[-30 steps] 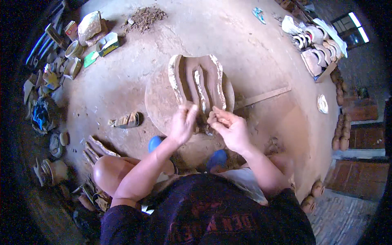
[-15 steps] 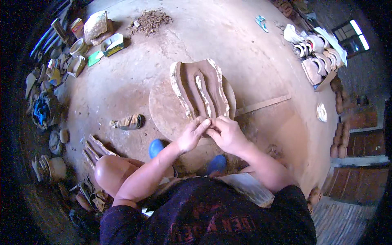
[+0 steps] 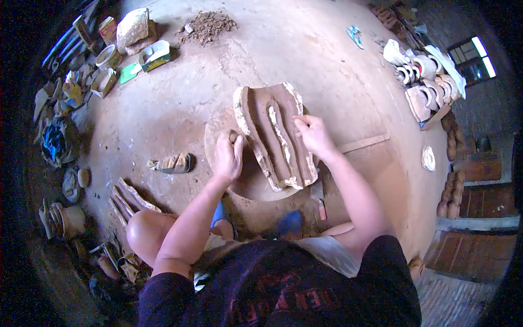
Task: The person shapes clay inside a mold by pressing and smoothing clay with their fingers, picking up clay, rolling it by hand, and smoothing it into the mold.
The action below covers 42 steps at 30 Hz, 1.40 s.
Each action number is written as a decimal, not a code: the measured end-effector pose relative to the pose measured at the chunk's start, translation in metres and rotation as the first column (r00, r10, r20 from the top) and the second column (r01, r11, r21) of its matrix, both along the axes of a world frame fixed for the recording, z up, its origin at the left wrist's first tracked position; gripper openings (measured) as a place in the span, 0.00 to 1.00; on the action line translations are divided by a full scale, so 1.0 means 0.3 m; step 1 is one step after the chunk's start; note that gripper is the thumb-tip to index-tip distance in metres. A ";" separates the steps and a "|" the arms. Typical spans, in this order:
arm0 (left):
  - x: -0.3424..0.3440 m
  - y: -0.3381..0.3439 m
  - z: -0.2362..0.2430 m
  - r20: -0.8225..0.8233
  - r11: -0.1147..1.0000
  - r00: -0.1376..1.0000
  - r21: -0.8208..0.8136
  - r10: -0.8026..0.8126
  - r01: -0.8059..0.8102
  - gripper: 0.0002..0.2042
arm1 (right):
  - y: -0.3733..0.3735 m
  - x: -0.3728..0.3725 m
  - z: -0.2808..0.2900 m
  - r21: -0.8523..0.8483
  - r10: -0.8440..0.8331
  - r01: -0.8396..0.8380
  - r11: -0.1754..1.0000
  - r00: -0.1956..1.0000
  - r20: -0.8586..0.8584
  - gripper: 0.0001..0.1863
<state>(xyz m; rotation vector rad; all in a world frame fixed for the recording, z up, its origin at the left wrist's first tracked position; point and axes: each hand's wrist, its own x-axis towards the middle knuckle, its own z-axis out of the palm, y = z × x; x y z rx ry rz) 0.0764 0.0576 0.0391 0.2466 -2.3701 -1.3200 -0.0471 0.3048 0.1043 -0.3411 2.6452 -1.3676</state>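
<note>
In front of me a plaster mould (image 3: pixel 281 155) lined with brown clay lies on a round board (image 3: pixel 248 188). White plaster shows along its wavy outer rims and on the long ridge down its middle. My left hand (image 3: pixel 229 157) is closed beside the mould's left edge, with a small brown lump of clay (image 3: pixel 233 135) between thumb and fingers. My right hand (image 3: pixel 315 135) is over the mould's upper right rim, its fingertips pinched together. Whatever those fingertips hold, if anything, is too small to make out.
A trowel with an orange handle (image 3: pixel 322 210) lies by the board's near right, and a wooden strip (image 3: pixel 362 144) stretches to the right. A rolled cloth bundle (image 3: pixel 171 163) and another mould piece (image 3: pixel 131 200) lie left. Crumbled clay (image 3: pixel 207 28) is heaped at the back.
My hands have come apart from the mould's near end, the left moving up to its left side, the right up to its right rim. The mould's near end and the trowel are now uncovered.
</note>
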 end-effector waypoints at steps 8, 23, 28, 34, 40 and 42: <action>0.021 0.031 -0.063 0.052 0.961 0.988 -0.228 -0.148 0.156 0.13 | -0.125 -0.173 0.004 0.318 0.096 -0.086 0.944 0.995 -0.017 0.16; 0.024 0.044 -0.073 0.161 0.968 0.983 -0.216 -0.091 0.125 0.15 | -0.088 0.004 0.018 0.621 0.213 -0.345 0.704 0.936 0.280 0.30; 0.032 0.062 -0.042 0.150 0.968 0.986 -0.224 -0.075 0.108 0.15 | -0.002 0.113 0.044 0.621 0.251 -0.307 0.721 0.951 0.180 0.29; 0.040 0.072 -0.043 0.187 0.970 0.978 -0.204 -0.095 0.133 0.15 | 0.092 0.267 0.030 0.536 0.056 -0.196 0.821 0.963 0.265 0.35; 0.043 0.085 -0.052 0.167 0.967 0.984 -0.234 -0.067 0.105 0.17 | 0.160 0.410 0.003 0.521 0.092 -0.180 0.834 0.977 0.191 0.40; 0.043 0.083 -0.064 0.139 0.963 0.988 -0.252 -0.063 0.097 0.18 | 0.160 0.435 0.014 0.549 0.055 -0.143 0.824 0.983 0.175 0.36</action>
